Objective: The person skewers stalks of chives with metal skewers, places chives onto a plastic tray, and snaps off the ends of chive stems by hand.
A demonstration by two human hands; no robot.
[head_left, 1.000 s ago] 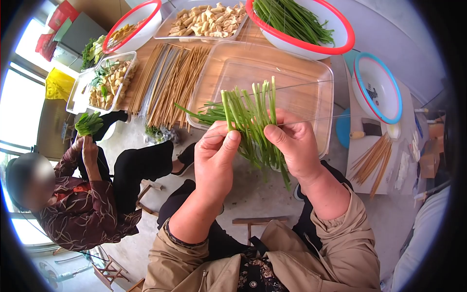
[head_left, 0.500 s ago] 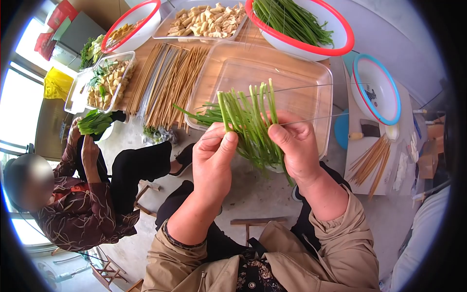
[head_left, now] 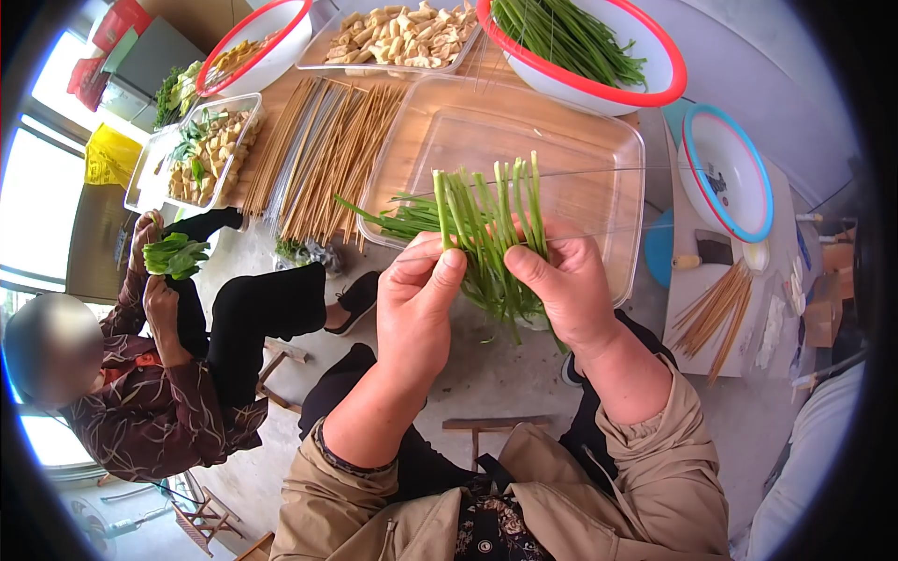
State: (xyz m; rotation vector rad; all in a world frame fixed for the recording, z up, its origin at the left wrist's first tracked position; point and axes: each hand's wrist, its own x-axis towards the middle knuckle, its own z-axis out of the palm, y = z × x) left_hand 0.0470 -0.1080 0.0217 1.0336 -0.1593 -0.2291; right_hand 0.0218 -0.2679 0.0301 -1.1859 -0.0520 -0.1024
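Observation:
A bunch of green stalks (head_left: 486, 220) is held up between my two hands, its cut ends upward, over the near edge of a clear plastic tray (head_left: 631, 196). My left hand (head_left: 416, 290) pinches the bunch's left side, thumb against fingers. On the right side, my right hand (head_left: 561, 280) presses its thumb onto the stalks, fingers behind them. Two thin skewers run crosswise through or along the bunch and stick out to the right; how they pass among the stalks is partly hidden. More green stalks (head_left: 402, 220) lie in the tray behind my left hand.
Wooden skewers (head_left: 341, 159) lie left of the tray. Behind are a tub of pale chunks (head_left: 398, 39) and a red-rimmed basin of green stalks (head_left: 571, 42). A knife (head_left: 711, 248) and blue-rimmed basin (head_left: 725, 173) are at right. A person (head_left: 159, 374) at left holds green leaves (head_left: 175, 255).
The bunch and the fingers on it have shifted slightly; my right thumb is a little further left over the stalks. The other person's hands and leaves have changed position.

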